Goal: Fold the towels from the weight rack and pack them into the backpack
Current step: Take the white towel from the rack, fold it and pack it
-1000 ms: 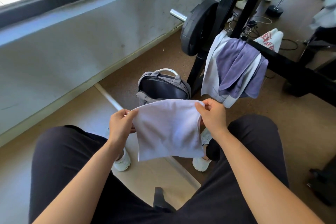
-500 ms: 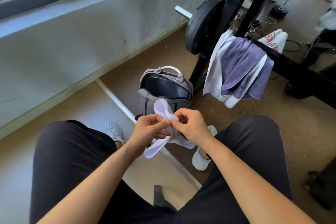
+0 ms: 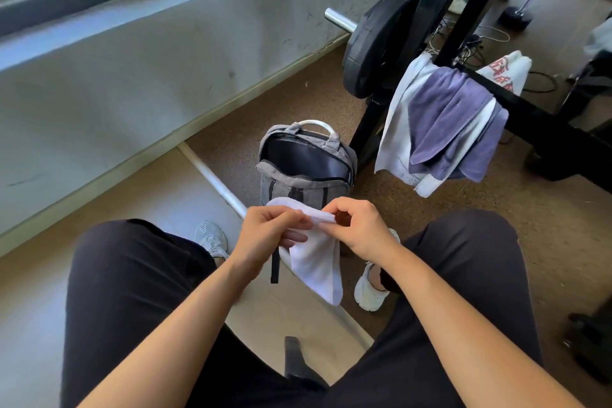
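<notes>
A small white towel (image 3: 318, 262) hangs folded in half between my knees. My left hand (image 3: 268, 235) pinches its top edge from the left, and my right hand (image 3: 357, 228) pinches the same edge from the right, the two hands close together. Just beyond them a grey backpack (image 3: 304, 189) stands on the floor with its top zipped open and its dark inside showing. On the black weight rack (image 3: 516, 109) to the right hang a purple towel (image 3: 443, 113) over a white towel (image 3: 394, 129), with another white printed cloth (image 3: 506, 71) behind.
A black weight plate (image 3: 371, 43) on a steel bar sits beside the rack upright. The wall and a window run along the left. My legs in black trousers and white shoes (image 3: 369, 288) frame the floor; a white pipe (image 3: 215, 179) crosses it. Cables lie behind the rack.
The towel was spread flat between my hands a second ago. My hands came together, folding it in half, and it now hangs down narrow from the joined edge.
</notes>
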A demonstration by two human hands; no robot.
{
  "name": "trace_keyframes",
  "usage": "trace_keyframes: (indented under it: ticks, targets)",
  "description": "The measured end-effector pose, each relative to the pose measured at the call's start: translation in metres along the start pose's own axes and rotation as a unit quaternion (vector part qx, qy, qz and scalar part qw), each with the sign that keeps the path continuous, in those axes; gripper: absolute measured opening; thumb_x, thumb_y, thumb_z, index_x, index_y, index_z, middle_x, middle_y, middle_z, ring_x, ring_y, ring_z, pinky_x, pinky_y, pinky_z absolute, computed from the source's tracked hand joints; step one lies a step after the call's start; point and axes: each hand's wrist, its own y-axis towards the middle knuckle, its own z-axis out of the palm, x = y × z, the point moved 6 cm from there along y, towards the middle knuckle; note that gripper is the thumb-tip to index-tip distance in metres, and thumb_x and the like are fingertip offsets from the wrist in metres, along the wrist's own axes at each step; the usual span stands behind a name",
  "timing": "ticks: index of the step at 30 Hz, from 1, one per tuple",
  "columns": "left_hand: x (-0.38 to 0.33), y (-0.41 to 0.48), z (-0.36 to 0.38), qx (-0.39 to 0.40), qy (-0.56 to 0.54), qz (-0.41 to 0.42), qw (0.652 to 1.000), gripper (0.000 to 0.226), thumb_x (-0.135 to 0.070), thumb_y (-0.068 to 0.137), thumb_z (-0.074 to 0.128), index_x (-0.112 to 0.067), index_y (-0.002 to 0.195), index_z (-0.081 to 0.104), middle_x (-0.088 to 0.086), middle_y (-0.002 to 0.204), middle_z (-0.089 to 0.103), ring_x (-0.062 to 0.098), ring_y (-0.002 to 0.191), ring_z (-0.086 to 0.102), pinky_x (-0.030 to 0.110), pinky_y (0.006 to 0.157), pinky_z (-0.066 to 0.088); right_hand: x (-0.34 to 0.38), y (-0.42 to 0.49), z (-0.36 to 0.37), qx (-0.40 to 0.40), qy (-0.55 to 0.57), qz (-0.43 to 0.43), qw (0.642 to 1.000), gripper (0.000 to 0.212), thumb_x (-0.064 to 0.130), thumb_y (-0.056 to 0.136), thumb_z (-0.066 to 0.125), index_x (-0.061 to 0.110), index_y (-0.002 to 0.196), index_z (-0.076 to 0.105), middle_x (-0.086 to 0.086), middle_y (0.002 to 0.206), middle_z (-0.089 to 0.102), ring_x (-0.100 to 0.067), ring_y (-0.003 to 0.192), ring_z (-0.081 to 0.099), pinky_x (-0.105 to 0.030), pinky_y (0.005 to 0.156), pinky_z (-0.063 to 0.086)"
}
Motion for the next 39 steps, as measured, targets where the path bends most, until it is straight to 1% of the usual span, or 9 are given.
trace_keyframes:
  ticks: [4, 7, 10, 13, 16, 23, 28, 33, 39]
  targets:
    - [-0.004, 0.011, -0.035, -0.112, -0.013, 0.037, 0.993, 0.024, -0.007, 0.075, 0.063, -0.01, 0.096, 0.075, 0.008, 0.089, 0.074, 0.016, 0.073, 0.063, 0.019, 0.058, 0.048, -0.007, 0.0, -0.018, 0.001, 0.068, 0.03, 0.997, 0.008, 0.006, 0.09, 0.073, 0.011, 0.096, 0.073, 0.002, 0.086, 0.071, -0.004, 0.079, 0.063, -0.015, 0.075, 0.048]
    - [0.006, 0.021, -0.04, -0.042, 0.092, 0.027, 0.995, 0.071, -0.013, 0.062, 0.064, -0.032, 0.13, 0.06, 0.0, 0.127, 0.064, 0.017, 0.112, 0.06, 0.032, 0.089, 0.052, -0.009, -0.001, -0.025, 0.005, 0.128, 0.031, 0.991, 0.012, 0.003, 0.091, 0.07, 0.011, 0.1, 0.071, 0.002, 0.088, 0.071, -0.007, 0.082, 0.063, -0.019, 0.076, 0.049]
    - [0.014, 0.02, -0.022, 0.066, 0.152, 0.028, 0.986, 0.085, -0.018, 0.063, 0.077, -0.04, 0.141, 0.049, -0.011, 0.14, 0.057, 0.013, 0.133, 0.047, 0.034, 0.105, 0.039, -0.007, -0.003, -0.03, 0.021, 0.148, 0.028, 0.988, 0.012, 0.002, 0.092, 0.069, 0.009, 0.101, 0.071, 0.004, 0.087, 0.07, -0.007, 0.081, 0.062, -0.019, 0.076, 0.049]
    - [0.017, 0.019, -0.008, 0.123, 0.17, 0.044, 0.977, 0.075, -0.018, 0.072, 0.087, -0.038, 0.137, 0.056, -0.018, 0.134, 0.063, 0.004, 0.129, 0.054, 0.025, 0.097, 0.041, -0.006, -0.005, -0.031, 0.05, 0.139, 0.028, 0.989, 0.013, 0.001, 0.092, 0.069, 0.011, 0.1, 0.072, 0.005, 0.086, 0.069, -0.005, 0.081, 0.062, -0.017, 0.075, 0.048]
    - [0.011, 0.018, -0.007, 0.11, 0.158, 0.076, 0.978, 0.042, -0.006, 0.083, 0.083, -0.026, 0.118, 0.071, -0.014, 0.107, 0.076, 0.001, 0.101, 0.068, 0.015, 0.084, 0.048, -0.008, -0.006, -0.032, 0.067, 0.124, 0.033, 0.989, 0.017, 0.003, 0.093, 0.069, 0.019, 0.098, 0.072, 0.004, 0.086, 0.067, -0.007, 0.082, 0.06, -0.019, 0.076, 0.047]
    - [-0.01, 0.007, -0.012, 0.065, 0.074, 0.133, 0.986, 0.007, -0.015, 0.085, 0.081, -0.021, 0.086, 0.08, -0.004, 0.081, 0.076, 0.01, 0.077, 0.068, 0.021, 0.07, 0.052, -0.018, -0.004, -0.038, 0.038, 0.093, 0.057, 0.993, 0.008, 0.012, 0.096, 0.066, 0.017, 0.102, 0.069, 0.007, 0.093, 0.072, -0.008, 0.093, 0.067, -0.027, 0.084, 0.05]
    - [-0.009, 0.008, -0.011, 0.053, 0.093, 0.127, 0.986, 0.016, -0.02, 0.093, 0.074, -0.015, 0.08, 0.065, -0.012, 0.069, 0.064, 0.004, 0.068, 0.059, 0.016, 0.062, 0.045, -0.023, -0.003, -0.029, 0.052, 0.073, 0.073, 0.993, 0.008, 0.016, 0.097, 0.066, 0.017, 0.105, 0.069, 0.001, 0.1, 0.074, -0.013, 0.1, 0.069, -0.036, 0.091, 0.054]
    - [-0.01, 0.007, -0.014, 0.055, 0.012, 0.11, 0.992, 0.017, -0.031, 0.093, 0.072, -0.02, 0.081, 0.065, 0.0, 0.078, 0.064, 0.015, 0.075, 0.06, 0.022, 0.064, 0.046, -0.016, -0.004, -0.026, 0.047, 0.197, 0.08, 0.976, 0.026, 0.013, 0.088, 0.076, 0.017, 0.113, 0.07, -0.001, 0.106, 0.077, -0.017, 0.104, 0.072, -0.03, 0.09, 0.057]
    - [-0.014, 0.011, -0.024, 0.029, -0.135, 0.05, 0.989, 0.047, -0.04, 0.09, 0.07, -0.005, 0.122, 0.069, 0.016, 0.11, 0.075, 0.026, 0.096, 0.071, 0.04, 0.083, 0.057, -0.023, -0.004, 0.005, 0.132, 0.139, 0.12, 0.974, 0.035, 0.012, 0.08, 0.084, 0.012, 0.114, 0.074, -0.001, 0.112, 0.077, -0.015, 0.109, 0.071, -0.033, 0.098, 0.055]
